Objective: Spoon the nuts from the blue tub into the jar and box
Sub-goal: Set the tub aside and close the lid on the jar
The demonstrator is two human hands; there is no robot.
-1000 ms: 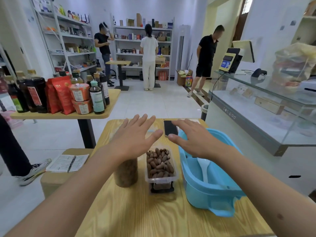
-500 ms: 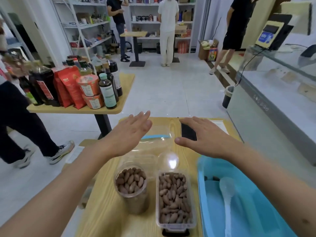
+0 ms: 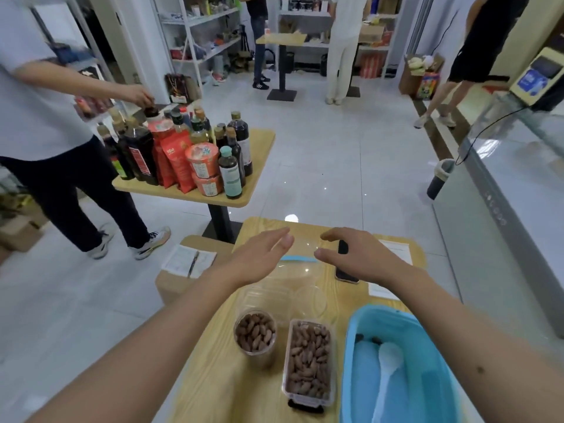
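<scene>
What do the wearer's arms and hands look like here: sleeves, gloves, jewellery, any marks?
Both forearms are bare to the frame edge, no sleeves showing. The left hand and right hand have no gloves, rings or watch visible. A small dark mole marks the right forearm.

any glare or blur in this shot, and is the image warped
Head view: ceiling-light glare spots on the floor tiles; wide-angle warp bends the glass counter and shelves at the edges; the jar and box of nuts are sharp, the person at left is slightly blurred.

Both hands, left [image 3: 262, 259] and right [image 3: 355, 257], hover flat mid-frame above the tabletop [image 3: 213, 377]; below them stand a nut-filled jar [image 3: 255, 334], box [image 3: 309, 361] and blue tub [image 3: 427, 377] holding a spoon [image 3: 386, 367].
</scene>
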